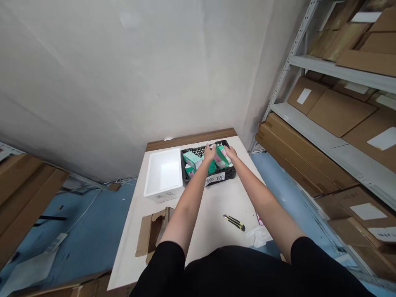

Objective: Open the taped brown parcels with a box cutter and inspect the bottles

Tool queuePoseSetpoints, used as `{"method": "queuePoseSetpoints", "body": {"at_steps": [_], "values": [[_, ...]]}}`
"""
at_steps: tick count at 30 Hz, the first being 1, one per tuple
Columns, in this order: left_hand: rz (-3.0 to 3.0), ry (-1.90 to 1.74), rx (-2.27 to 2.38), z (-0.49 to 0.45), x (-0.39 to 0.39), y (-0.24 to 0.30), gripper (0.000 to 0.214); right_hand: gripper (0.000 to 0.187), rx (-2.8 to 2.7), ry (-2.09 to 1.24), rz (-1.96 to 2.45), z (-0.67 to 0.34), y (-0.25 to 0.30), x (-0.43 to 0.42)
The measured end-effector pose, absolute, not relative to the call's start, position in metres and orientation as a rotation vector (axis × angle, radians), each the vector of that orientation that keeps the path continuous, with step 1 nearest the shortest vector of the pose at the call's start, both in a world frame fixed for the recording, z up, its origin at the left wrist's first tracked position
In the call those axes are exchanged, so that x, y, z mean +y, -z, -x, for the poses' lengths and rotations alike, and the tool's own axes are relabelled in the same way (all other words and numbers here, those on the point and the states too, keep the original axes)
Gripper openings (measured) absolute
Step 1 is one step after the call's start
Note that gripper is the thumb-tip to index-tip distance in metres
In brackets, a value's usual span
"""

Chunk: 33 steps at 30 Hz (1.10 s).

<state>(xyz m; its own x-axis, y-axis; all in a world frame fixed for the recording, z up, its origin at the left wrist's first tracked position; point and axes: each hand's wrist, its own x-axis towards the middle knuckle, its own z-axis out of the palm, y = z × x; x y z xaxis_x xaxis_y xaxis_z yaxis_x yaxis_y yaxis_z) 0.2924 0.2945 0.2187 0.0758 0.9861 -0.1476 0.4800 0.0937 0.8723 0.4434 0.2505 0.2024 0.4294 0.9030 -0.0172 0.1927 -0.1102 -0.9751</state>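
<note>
A black plastic crate with a paper label stands near the back of the table and holds several small green and white boxes. Over its right half, a green-and-pink box is tilted between my two hands. My left hand is closed at the box's left side, fingers partly hidden. On the opposite side, my right hand grips its right edge with thumb and fingers.
Left of the crate sits a white foam box. An opened cardboard box lies nearer me. A yellow-and-black utility knife, crumpled white plastic and a partly hidden pink-edged phone-like item lie at right. Shelves hold cartons.
</note>
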Motion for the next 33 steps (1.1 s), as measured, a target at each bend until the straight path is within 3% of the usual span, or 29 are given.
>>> {"method": "queuePoseSetpoints", "body": {"at_steps": [6,11,22,28,33], "values": [[-1.600,-1.058,1.418,-0.261,0.291,-0.196,0.071,0.067,-1.031,-0.797,1.577,-0.432,-0.179,0.253],[-1.509,-1.277,1.404,-0.190,0.278,-0.195,0.061,0.068,-1.157,-0.798,1.448,-0.391,-0.176,0.240],[-1.319,-1.387,1.567,0.023,0.170,-0.187,0.055,0.067,-1.364,-1.011,1.284,-0.161,-0.164,0.178],[-1.399,-1.209,1.526,0.143,0.093,-0.131,0.034,0.056,-1.469,-1.183,1.246,-0.033,-0.124,0.120],[-1.659,-0.632,1.495,0.196,0.020,-0.064,0.031,0.037,-1.781,-1.195,1.390,0.009,-0.069,0.053]]}}
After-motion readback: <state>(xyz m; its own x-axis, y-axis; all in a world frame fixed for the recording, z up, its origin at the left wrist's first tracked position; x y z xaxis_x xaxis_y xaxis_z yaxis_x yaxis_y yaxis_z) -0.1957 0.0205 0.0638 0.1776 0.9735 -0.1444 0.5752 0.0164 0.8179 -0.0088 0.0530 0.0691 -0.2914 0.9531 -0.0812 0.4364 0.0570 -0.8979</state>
